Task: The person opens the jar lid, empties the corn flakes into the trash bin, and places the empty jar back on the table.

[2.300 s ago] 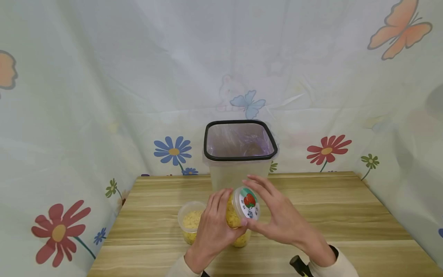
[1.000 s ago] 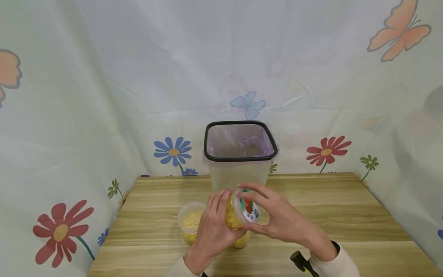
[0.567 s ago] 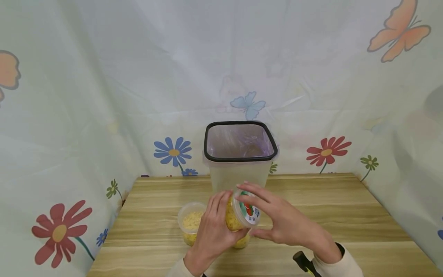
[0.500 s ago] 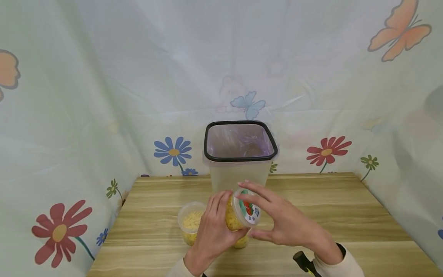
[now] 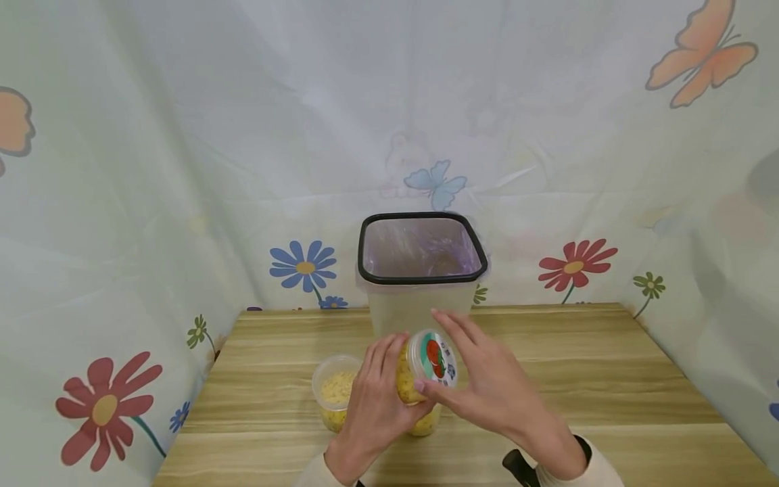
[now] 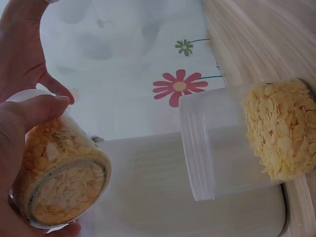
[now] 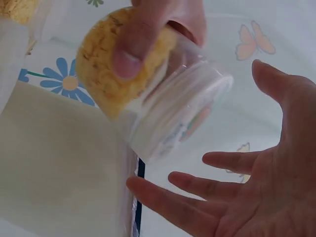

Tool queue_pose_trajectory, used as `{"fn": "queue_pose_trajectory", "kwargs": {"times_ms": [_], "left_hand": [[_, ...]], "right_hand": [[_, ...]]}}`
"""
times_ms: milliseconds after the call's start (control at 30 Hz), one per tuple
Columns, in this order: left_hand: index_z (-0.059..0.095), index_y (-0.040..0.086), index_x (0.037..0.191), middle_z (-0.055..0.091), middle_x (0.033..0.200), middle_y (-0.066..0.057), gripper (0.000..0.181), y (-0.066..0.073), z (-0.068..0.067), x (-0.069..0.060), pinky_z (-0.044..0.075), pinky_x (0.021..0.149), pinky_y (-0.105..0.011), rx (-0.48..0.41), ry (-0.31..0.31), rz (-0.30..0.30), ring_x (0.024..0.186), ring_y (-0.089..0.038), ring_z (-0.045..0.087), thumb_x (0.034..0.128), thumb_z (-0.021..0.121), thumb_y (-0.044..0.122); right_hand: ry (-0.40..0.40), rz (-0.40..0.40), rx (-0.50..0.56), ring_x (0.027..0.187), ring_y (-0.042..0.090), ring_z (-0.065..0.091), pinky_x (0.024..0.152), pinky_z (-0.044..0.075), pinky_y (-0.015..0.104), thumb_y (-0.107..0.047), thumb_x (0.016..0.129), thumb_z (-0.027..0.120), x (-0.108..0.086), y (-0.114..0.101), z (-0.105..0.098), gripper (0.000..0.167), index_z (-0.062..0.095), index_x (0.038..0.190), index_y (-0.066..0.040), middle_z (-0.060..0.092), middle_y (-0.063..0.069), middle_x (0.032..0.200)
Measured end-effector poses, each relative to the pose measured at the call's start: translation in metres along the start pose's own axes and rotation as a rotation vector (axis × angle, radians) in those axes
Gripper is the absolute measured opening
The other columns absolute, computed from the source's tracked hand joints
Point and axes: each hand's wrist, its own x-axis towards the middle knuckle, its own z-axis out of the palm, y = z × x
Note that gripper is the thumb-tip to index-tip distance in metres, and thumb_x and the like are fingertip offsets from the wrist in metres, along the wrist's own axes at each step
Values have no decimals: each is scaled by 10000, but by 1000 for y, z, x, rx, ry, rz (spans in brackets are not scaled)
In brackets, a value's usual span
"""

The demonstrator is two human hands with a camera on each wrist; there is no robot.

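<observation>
My left hand (image 5: 379, 400) grips a clear plastic jar (image 5: 406, 380) of yellow flakes, holding it tilted above the table. Its lid (image 5: 439, 357) carries a red fruit print and faces right, on the jar. My right hand (image 5: 500, 384) is beside the lid with fingers spread; the right wrist view shows them apart from the lid (image 7: 185, 118). Left of the held jar stands a lidless jar (image 5: 333, 383) partly filled with flakes. Part of another flake jar (image 5: 427, 424) shows below the held one, its top hidden. The left wrist view has one open jar (image 6: 237, 138).
Behind the hands stands a pale bin (image 5: 420, 308) with a black rim and a purple liner. The wood-grain table (image 5: 584, 379) extends to both sides. A flower-and-butterfly printed curtain (image 5: 304, 135) encloses the back and sides. A black strap end (image 5: 518, 467) sticks out near my right wrist.
The print on the lid has turned between frames. My right hand's fingers have risen away from the lid's face, and its thumb has come up near the lid's edge. My left hand stays put.
</observation>
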Motion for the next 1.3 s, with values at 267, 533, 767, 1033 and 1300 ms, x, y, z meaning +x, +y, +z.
{"fn": "queue_pose_trajectory", "kwargs": {"times_ms": [267,533,767,1033,1300], "left_hand": [[449,94,1406,553,1314,-52,972,-2,2,0,555,920,-368,16,31,48,1173,-215,547,613,907,422],[470,78,1388,552,1317,-43,942,-3,3,-2,556,917,-348,13,17,37,1175,-199,542,623,894,427],[452,100,1401,550,1313,-38,931,-3,3,-2,560,892,-324,-4,8,31,1170,-191,541,635,878,414],[451,85,1394,556,1292,-47,1009,-7,5,-3,561,885,-348,2,29,54,1145,-200,550,567,925,418],[444,91,1395,546,1306,-41,972,-7,3,-5,563,894,-356,-8,8,28,1173,-195,542,612,903,438]], "right_hand": [[6,88,-53,1017,321,674,742,553,429,-626,817,673,4,-2,12,777,489,1438,-196,604,106,1343],[-10,32,-25,917,195,678,668,509,261,-569,825,699,4,2,12,694,548,1385,-189,627,64,1299],[-62,-215,-31,1077,190,641,795,563,352,-425,829,754,4,12,5,668,514,1404,-182,552,41,1375],[-123,-503,-31,1372,266,469,977,525,467,-243,764,845,8,24,-1,781,466,1444,-180,449,59,1514],[-136,-480,-47,1515,291,216,1040,460,545,-356,758,835,4,21,-1,877,382,1496,-215,239,33,1634]]}}
